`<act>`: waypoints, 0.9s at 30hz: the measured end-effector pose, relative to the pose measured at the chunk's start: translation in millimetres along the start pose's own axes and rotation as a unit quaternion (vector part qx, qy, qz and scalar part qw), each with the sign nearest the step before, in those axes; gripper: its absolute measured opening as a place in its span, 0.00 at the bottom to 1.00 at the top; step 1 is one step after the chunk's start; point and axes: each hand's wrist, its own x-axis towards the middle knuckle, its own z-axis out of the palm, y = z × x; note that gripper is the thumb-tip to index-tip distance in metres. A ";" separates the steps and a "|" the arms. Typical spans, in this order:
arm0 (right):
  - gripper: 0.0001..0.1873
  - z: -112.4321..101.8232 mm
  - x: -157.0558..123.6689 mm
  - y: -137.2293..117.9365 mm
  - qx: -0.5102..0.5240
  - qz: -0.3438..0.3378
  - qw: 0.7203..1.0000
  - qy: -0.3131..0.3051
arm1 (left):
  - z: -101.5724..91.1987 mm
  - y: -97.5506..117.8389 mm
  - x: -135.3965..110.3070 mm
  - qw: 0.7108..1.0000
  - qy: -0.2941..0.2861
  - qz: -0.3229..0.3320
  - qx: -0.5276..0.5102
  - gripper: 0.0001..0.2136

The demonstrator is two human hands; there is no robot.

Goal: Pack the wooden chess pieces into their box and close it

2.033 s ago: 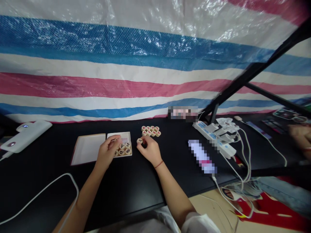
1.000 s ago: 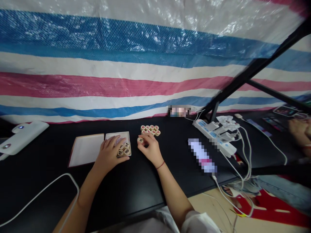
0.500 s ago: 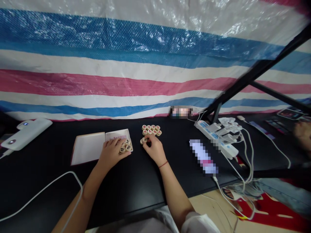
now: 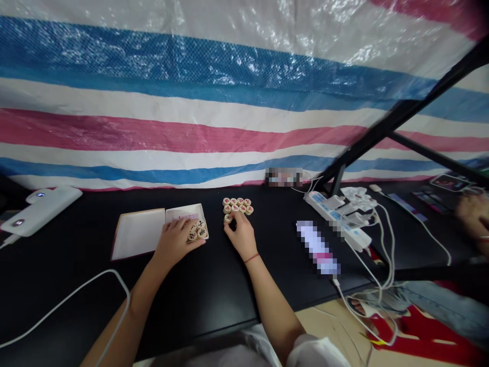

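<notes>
My left hand [image 4: 178,237] lies over a small white box [image 4: 203,211], fingers spread and thumb stretched along its near edge. Several round xiangqi pieces with black characters [image 4: 197,232] show in the box beside that hand; others may be hidden under it. With thumb and fingers closed, my right hand [image 4: 243,235] grips a xiangqi piece [image 4: 228,218] at the table top. Just beyond it, two rows of pieces with red characters [image 4: 237,205] lie face up, close together. The gripped piece sits below the left end of these rows.
The white box lid [image 4: 139,233] lies left of the box on the black table [image 4: 206,295]. A power strip [image 4: 340,219] with plugs and cables and a blurred phone [image 4: 318,247] are at right. A white device [image 4: 46,209] stands far left. Another person's hand [image 4: 473,214] shows far right.
My right hand has shifted slightly, and the piece in it now sits close against the left end of the front row. The left hand has stayed in place over the box.
</notes>
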 end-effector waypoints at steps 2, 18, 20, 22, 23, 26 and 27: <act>0.04 -0.5 0.2 -0.5 -0.002 -0.003 1.000 0.002 | 1.7 -1.2 -0.2 1.000 0.005 0.001 -0.002 0.23; 0.03 -0.6 1.3 -2.3 -0.010 0.018 1.000 -0.001 | 1.4 -2.1 0.6 1.000 0.005 0.010 -0.004 0.23; 0.04 0.7 1.2 -2.3 -0.019 0.021 1.000 0.007 | 1.3 -2.2 0.8 1.000 0.002 0.009 -0.003 0.23; 0.05 1.9 1.2 -2.3 -0.019 0.020 1.000 0.015 | 1.1 -2.3 0.8 1.000 0.000 0.009 -0.006 0.24; 0.05 2.3 1.2 -2.3 -0.017 0.019 1.000 0.018 | 0.9 -2.3 0.8 1.000 -0.001 0.009 -0.010 0.24; 0.04 2.6 1.6 -1.8 -0.007 0.015 1.000 0.019 | 0.3 -2.2 0.7 1.000 -0.004 0.010 -0.019 0.24; 0.04 2.4 1.8 -1.5 -0.005 0.016 1.000 0.019 | 0.1 -2.2 0.7 1.000 -0.004 0.010 -0.020 0.24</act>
